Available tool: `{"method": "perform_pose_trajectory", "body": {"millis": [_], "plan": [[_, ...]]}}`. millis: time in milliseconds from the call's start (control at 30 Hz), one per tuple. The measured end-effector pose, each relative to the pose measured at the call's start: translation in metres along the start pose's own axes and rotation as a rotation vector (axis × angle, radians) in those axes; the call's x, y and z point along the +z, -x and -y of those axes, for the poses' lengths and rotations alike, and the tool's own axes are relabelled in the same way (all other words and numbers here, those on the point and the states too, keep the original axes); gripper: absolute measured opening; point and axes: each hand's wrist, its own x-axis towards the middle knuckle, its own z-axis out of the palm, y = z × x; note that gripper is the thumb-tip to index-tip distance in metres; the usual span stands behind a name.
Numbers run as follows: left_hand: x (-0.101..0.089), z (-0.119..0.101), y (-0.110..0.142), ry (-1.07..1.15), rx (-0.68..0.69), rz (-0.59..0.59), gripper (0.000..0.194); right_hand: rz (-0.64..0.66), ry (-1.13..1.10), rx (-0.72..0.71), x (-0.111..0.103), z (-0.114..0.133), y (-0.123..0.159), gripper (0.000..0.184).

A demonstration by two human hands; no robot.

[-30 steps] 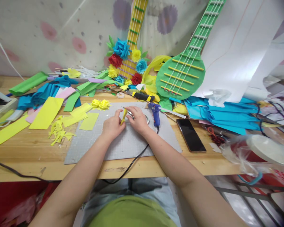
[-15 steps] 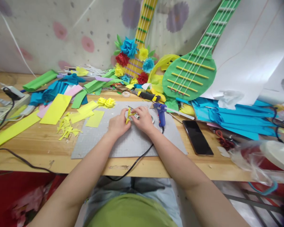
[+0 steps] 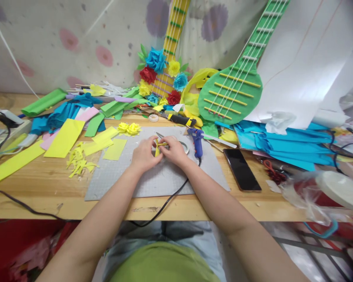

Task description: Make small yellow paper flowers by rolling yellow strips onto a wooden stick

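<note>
1. My left hand (image 3: 143, 154) comes in over the grey mat (image 3: 110, 184), its back turned up and outward, fingers curled and thumb pointing toward my other hand, pinching a small yellow paper piece (image 3: 157, 152).
2. My right hand (image 3: 174, 150) meets it from the other side, knuckles up and fingers bent inward, its fingertips closed on the same piece; how each finger bears on the paper is too small to tell.
3. Both forearms reach forward from the table's near edge and converge, wrists apart, fingertips nearly together above the mat's upper middle.
4. Scissors (image 3: 185, 147) show beyond my right hand, a handle loop to its right and blade tips to its upper left; the hand hides the middle, and whether it touches them I cannot tell.
5. A blue glue gun (image 3: 197, 141) lies to the right of the scissors, its black cord (image 3: 171, 197) running beneath my right forearm.
6. Two yellow paper flowers (image 3: 129, 129) sit at the mat's upper left edge, above a yellow paper rectangle (image 3: 115, 149); yellow scraps (image 3: 79, 161) lie on the wood to the left.
7. A dark phone (image 3: 242, 170) rests right of the mat, below a green paper instrument (image 3: 231, 94) standing upright at a tilt.
</note>
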Motion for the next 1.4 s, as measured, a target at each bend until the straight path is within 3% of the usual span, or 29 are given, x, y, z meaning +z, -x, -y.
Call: {"method": "perform_pose_trajectory", "body": {"millis": [133, 367, 700, 933, 1400], "plan": [[0.002, 0.011, -0.003, 0.273, 0.088, -0.177, 0.046, 0.008, -0.059, 0.046, -0.002, -0.001, 0.000, 0.014], [0.006, 0.026, -0.010, 0.684, 0.013, -0.102, 0.052, 0.054, -0.101, 0.003, -0.001, -0.005, 0.000, 0.014], [0.006, 0.025, -0.009, 0.548, -0.090, -0.156, 0.037, 0.001, -0.090, 0.042, -0.003, -0.004, -0.001, 0.012], [-0.006, 0.016, -0.007, 0.283, 0.097, -0.037, 0.032, -0.012, -0.085, 0.038, -0.003, -0.005, 0.000, 0.012], [0.001, 0.020, -0.006, 0.574, 0.023, 0.138, 0.046, -0.056, -0.192, 0.162, 0.003, -0.014, -0.003, 0.012]]}}
